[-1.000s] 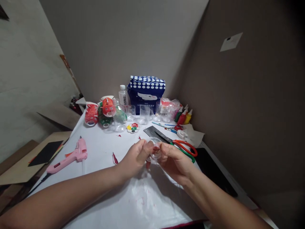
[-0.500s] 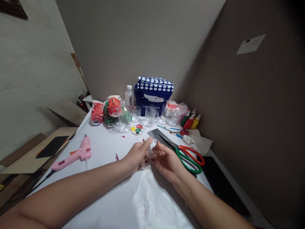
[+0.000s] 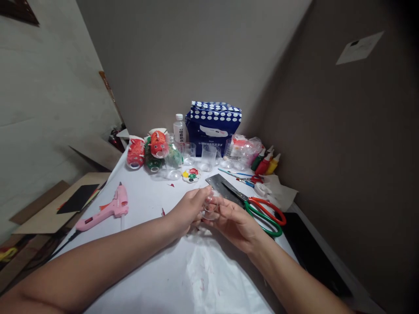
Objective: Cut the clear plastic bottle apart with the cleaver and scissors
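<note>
Between my two hands is a clear plastic bottle piece with a round rim facing me. My left hand is closed on its left side, thumb on top. From the right, the fingers of my right hand grip the same piece. Just beyond my right hand lies a pair of scissors with one orange and one green handle loop, its blades resting on a dark grey plate. The far side of the plastic piece is hidden by my fingers.
A pink glue gun lies at left. Red and green painted bottle figures, clear plastic cups, a paint palette and a blue tissue pack stand behind. Paint bottles and brushes are at right, near a black flat object.
My right fingers have shifted lower along the side of the plastic piece, and its round rim shows more. The whole view has swung slightly, moving the table things a little to the right.
</note>
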`<state>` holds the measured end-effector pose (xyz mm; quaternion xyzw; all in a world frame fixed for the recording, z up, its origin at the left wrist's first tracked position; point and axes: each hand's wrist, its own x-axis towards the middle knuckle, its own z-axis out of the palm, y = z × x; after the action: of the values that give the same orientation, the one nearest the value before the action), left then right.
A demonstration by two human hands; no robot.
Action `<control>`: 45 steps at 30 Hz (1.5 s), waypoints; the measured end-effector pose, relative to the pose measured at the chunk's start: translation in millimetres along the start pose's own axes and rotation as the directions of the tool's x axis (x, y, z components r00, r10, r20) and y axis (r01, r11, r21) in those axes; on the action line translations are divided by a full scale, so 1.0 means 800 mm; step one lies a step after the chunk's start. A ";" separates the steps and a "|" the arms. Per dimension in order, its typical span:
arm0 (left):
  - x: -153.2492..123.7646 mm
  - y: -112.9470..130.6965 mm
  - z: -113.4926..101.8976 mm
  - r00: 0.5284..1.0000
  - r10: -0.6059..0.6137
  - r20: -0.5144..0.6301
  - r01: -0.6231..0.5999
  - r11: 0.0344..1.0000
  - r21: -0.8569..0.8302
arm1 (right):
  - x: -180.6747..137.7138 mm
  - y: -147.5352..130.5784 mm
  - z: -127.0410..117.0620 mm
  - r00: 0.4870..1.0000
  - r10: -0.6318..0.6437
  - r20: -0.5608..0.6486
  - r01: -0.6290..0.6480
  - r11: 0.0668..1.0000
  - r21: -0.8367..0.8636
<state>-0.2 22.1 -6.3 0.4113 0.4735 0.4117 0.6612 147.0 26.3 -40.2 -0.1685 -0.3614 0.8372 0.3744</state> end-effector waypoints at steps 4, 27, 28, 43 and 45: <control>-0.007 0.000 0.003 0.999 -0.024 -0.040 0.027 0.997 0.076 | -0.002 -0.001 0.001 0.999 0.016 0.038 -0.017 0.999 0.026; -0.015 0.007 -0.004 0.982 0.187 0.014 -0.180 0.919 0.352 | -0.011 -0.007 0.014 0.998 -0.021 0.063 0.021 1.000 -0.001; -0.015 0.006 -0.004 0.982 0.184 0.036 -0.186 0.919 0.348 | -0.012 -0.006 0.013 0.998 -0.017 0.052 0.017 1.000 0.006; -0.018 0.008 -0.006 0.954 0.298 0.037 -0.282 0.845 0.454 | -0.015 -0.004 0.017 1.000 -0.021 0.017 0.021 0.999 0.045; -0.015 0.006 -0.007 0.945 0.324 0.032 -0.302 0.836 0.459 | -0.016 -0.004 0.019 0.999 -0.032 0.009 0.032 0.998 0.049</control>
<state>-9.2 13.1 0.8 0.6173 0.4989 0.4006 0.4578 148.4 10.7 -27.3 -0.1495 -0.3453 0.8404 0.3901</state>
